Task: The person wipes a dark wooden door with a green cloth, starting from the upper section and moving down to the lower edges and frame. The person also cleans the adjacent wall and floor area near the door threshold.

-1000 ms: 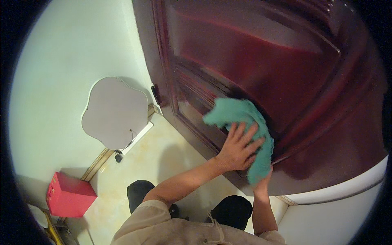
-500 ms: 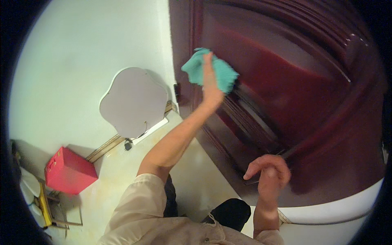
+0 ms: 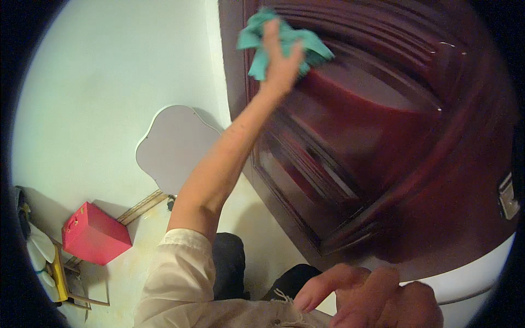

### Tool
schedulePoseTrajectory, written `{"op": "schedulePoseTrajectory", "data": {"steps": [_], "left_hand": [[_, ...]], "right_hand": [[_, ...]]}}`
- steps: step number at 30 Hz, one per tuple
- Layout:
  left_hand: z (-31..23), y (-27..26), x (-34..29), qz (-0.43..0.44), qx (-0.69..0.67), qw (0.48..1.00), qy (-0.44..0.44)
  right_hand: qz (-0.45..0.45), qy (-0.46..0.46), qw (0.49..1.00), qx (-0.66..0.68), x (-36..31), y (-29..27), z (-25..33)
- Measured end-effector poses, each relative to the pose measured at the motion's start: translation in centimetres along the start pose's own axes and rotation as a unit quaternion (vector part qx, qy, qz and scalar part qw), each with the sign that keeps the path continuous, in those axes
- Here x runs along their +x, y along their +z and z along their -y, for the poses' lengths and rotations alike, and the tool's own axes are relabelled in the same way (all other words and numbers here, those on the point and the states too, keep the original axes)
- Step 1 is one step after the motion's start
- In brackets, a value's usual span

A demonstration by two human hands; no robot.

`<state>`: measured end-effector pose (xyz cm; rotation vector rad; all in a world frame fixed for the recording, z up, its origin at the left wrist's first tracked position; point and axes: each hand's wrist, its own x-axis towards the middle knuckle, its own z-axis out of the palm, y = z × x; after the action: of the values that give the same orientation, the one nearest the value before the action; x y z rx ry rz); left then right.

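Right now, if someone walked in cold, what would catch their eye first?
First the teal cloth, pressed by the left hand against the top of the dark red panelled door that fills the right side. Next the bright pink box on the floor at lower left, near a pale grey scalloped board leaning on the wall. The right hand hangs empty at the bottom edge.

A pink box (image 3: 93, 234) sits on the floor near a grey, perhaps cloud-shaped board (image 3: 175, 147) leaning against the wall.
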<state>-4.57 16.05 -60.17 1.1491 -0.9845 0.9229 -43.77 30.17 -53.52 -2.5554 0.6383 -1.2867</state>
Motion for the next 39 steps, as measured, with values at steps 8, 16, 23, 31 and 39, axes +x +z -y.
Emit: {"op": "schedulePoseTrajectory", "data": {"steps": [8, 16, 23, 31, 39], "left_hand": [[-10.7, 4.7, -3.6, 0.072, 0.101, 0.989, 0.081], [-15.5, 3.0, -3.1, 0.251, 0.042, 0.919, 0.3], [-4.6, 1.8, 4.3, 0.039, 0.126, 0.986, 0.1], [1.8, -0.4, 2.1, 0.053, 0.129, 0.986, 0.092], [8.0, -3.7, 8.3, 0.057, 0.197, 0.958, 0.198]], "right_hand": [[-0.07, 0.082, 0.981, 0.164, -1.6, -0.4, -2.7], [-0.009, -0.149, 0.587, 0.795, 1.4, 8.4, -13.4], [0.009, -0.104, 0.715, 0.691, 3.7, 11.6, -15.3], [0.056, -0.059, 0.756, 0.65, 3.8, 17.2, -15.5], [0.09, -0.018, 0.843, 0.53, 3.4, 23.0, -13.8]]}}
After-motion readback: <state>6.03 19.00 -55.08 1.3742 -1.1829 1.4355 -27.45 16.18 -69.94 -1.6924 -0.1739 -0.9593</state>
